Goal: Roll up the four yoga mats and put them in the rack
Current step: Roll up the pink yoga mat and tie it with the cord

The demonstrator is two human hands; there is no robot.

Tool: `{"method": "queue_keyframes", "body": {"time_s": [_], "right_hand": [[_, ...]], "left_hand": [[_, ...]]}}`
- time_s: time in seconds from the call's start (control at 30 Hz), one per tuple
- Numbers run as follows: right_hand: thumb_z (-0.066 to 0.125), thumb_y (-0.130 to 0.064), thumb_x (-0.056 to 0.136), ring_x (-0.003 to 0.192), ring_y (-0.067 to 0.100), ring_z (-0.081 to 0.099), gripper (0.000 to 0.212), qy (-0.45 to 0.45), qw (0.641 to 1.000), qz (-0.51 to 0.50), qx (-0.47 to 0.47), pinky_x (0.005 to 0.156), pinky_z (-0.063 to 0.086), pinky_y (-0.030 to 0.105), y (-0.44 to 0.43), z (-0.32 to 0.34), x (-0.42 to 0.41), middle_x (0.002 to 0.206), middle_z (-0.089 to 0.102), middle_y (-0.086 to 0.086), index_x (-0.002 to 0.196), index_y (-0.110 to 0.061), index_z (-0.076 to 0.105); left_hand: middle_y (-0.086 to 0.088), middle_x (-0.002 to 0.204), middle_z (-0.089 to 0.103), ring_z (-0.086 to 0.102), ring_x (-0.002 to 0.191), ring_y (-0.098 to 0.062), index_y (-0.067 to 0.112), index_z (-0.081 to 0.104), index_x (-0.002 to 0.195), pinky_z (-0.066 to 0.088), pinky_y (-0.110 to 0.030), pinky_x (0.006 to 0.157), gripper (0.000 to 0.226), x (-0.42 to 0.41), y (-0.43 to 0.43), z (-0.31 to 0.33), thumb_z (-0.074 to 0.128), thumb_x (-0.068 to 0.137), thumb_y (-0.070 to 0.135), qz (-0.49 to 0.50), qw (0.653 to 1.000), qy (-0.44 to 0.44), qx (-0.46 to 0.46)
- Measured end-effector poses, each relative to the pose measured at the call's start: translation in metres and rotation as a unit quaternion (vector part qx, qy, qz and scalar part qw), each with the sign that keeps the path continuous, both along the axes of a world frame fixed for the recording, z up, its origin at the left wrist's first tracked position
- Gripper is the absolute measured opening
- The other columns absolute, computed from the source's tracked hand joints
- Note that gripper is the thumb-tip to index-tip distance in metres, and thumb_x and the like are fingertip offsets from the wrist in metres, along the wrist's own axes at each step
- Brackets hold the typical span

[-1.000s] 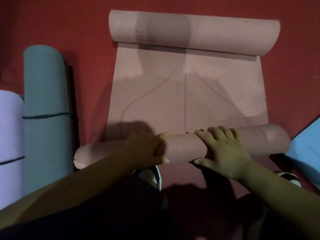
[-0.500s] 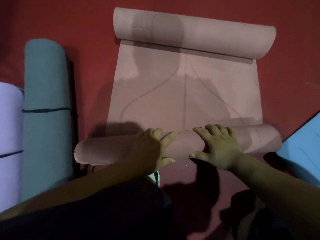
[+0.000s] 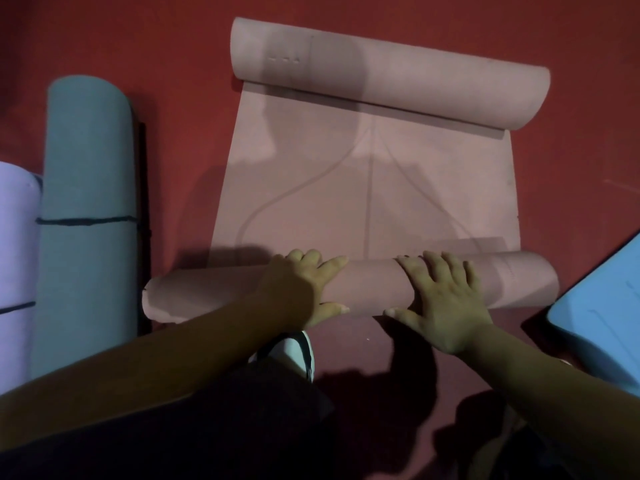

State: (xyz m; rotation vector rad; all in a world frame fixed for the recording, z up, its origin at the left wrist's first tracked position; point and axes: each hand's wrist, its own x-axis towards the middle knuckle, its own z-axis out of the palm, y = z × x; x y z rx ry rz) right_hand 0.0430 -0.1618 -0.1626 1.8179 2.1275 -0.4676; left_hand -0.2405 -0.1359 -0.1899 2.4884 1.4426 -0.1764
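Rolling was the step in hand on the pink foam yoga mat [image 3: 363, 202], which lay lengthwise on the red floor [image 3: 571, 168], straight ahead of the person. The near roll [image 3: 374, 289] sat crosswise at the mat's near end, under both hands. The far curl [image 3: 381, 81] stood curled over at the far end, with a flat stretch between the two. The left hand [image 3: 304, 289] pressed on top of the roll left of centre, fingers spread and fairly straight, thumb on the near side. The right hand [image 3: 446, 306] pressed right of centre, fingers splayed wide and flat, thumb stretched along the near side. Neither hand was curled round anything. The roll looked uneven: its left end was loose and ragged and poked past the mat's left edge, and its right end was fatter, so it would likely telescope. Doing it well probably meant pushing both palms forward evenly, keeping the wrap tight, steering the left end back in line, and flattening the far curl before reaching it. A teal rolled mat [image 3: 86, 220] with a dark band lay along the floor's left side, and a lilac rolled mat [image 3: 14, 254] was just beside it at far left; both were apparently done. A light blue mat [image 3: 606, 323] lay flat near the roll's right end, apparently not yet rolled. A white shoe [image 3: 298, 351] was just behind the roll. No rack was in view. The task looked roughly half done.
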Motion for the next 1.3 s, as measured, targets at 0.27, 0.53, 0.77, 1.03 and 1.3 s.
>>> {"method": "queue_keyframes", "body": {"time_s": [0.27, 0.53, 0.77, 1.03, 1.3], "right_hand": [[0.019, -0.096, 0.068, 0.148, 0.033, 0.014, 0.1, -0.014, 0.999, 0.001, -0.042, 0.122, 0.005, 0.055, 0.015, 0.004, 0.0, 0.161, 0.023, 0.004, 0.154, -0.047, 0.008], [0.014, -0.093, 0.066, 0.147, 0.033, 0.019, 0.101, -0.018, 0.999, 0.009, -0.041, 0.122, 0.008, 0.054, 0.03, 0.008, -0.003, 0.159, 0.027, 0.005, 0.155, -0.046, 0.013], [0.015, -0.094, 0.064, 0.144, 0.031, 0.025, 0.101, -0.015, 0.998, 0.015, -0.054, 0.12, 0.014, 0.051, 0.043, 0.008, -0.002, 0.156, 0.031, 0.003, 0.153, -0.046, 0.016], [0.014, -0.096, 0.064, 0.146, 0.033, 0.021, 0.104, -0.032, 0.998, 0.027, -0.051, 0.12, 0.01, 0.054, 0.043, 0.012, -0.009, 0.159, 0.026, 0.005, 0.155, -0.045, 0.011], [0.014, -0.097, 0.057, 0.141, 0.03, 0.027, 0.109, -0.023, 0.996, 0.028, -0.083, 0.117, 0.017, 0.049, 0.065, 0.013, -0.008, 0.154, 0.032, -0.001, 0.154, -0.046, 0.016]], "left_hand": [[-0.007, 0.117, 0.057, 0.055, 0.094, -0.031, 0.029, 0.039, 0.152, 0.047, -0.044, 0.078, 0.09, -0.001, -0.01, 0.004, 0.04, 0.079, 0.082, 0.005, 0.999, -0.016, 0.032], [-0.004, 0.109, 0.059, 0.058, 0.091, -0.03, 0.03, 0.043, 0.149, 0.051, -0.042, 0.074, 0.093, -0.002, 0.021, 0.008, 0.034, 0.074, 0.085, -0.003, 0.999, -0.034, -0.027], [-0.006, 0.111, 0.058, 0.057, 0.092, -0.031, 0.032, 0.039, 0.149, 0.047, -0.044, 0.075, 0.095, 0.001, 0.007, 0.003, 0.033, 0.072, 0.086, 0.007, 1.0, 0.005, 0.029], [-0.001, 0.119, 0.05, 0.053, 0.105, -0.028, 0.039, 0.023, 0.154, 0.048, -0.045, 0.084, 0.098, -0.003, 0.028, 0.007, 0.024, 0.071, 0.09, 0.005, 0.998, 0.017, -0.064], [-0.007, 0.116, 0.058, 0.056, 0.099, -0.032, 0.03, 0.04, 0.151, 0.047, -0.047, 0.078, 0.099, -0.003, 0.02, 0.001, 0.033, 0.071, 0.088, 0.015, 1.0, 0.016, 0.015]]}}
